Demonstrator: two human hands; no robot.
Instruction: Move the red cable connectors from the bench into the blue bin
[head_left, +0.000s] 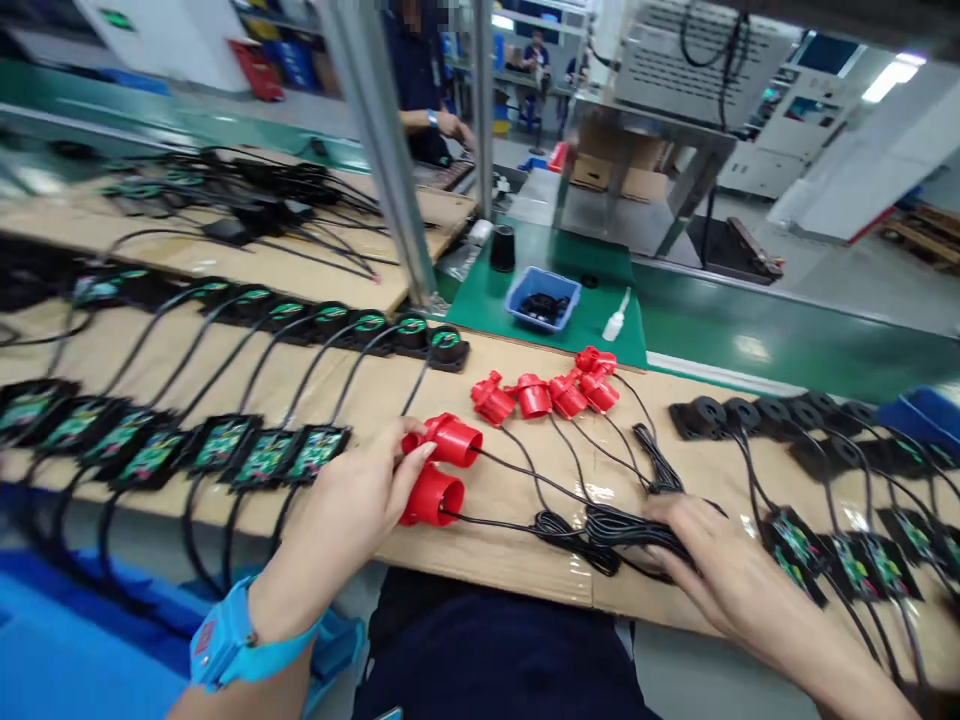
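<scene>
My left hand (375, 480), with a blue strap at the wrist, is closed on a red plastic housing (454, 441). A second red housing (437, 497) lies just below it, against my fingers. Thin black cables run from both toward coiled cable bundles on the cardboard. My right hand (697, 550) is closed around a bundle of coiled black cable (634, 527), its fingertips partly hidden. Another coil (592, 553) lies beside that bundle. Behind them, several more red housings (533, 396) sit grouped on the cardboard with their cables trailing toward me.
Rows of black cases with green circuit boards (225, 441) line the left; similar boards (855, 562) lie right. A blue tray (541, 299) and small white bottle (616, 318) stand on a green mat (465, 310). A metal post (390, 150) rises behind. A person (416, 80) stands beyond.
</scene>
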